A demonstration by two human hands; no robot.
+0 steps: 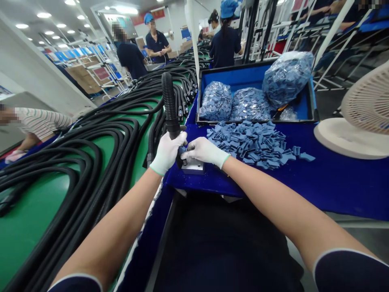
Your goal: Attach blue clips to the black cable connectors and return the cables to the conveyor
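Observation:
My gloved left hand (167, 151) is closed around the lower end of a black corrugated hose (169, 97), which rises upright and bends over at its top. Close beside it, my gloved right hand (204, 151) has its fingers pinched at the hose's end; a blue-grey bit shows between the hands, but I cannot make out what the fingertips hold. Below them a metal block fixture (194, 167) with a small spring sits at the corner of the blue-covered table. Right of my right hand lies a pile of blue plastic clips (249, 142).
Behind the pile stands a blue bin (246, 72) with several bags of blue clips (287, 75). A beige fan (352, 138) stands at the right. Many black hoses (91, 142) cover the green conveyor (42, 198) at the left. Several co-workers (223, 40) are farther back; a striped sleeve (45, 119) shows left.

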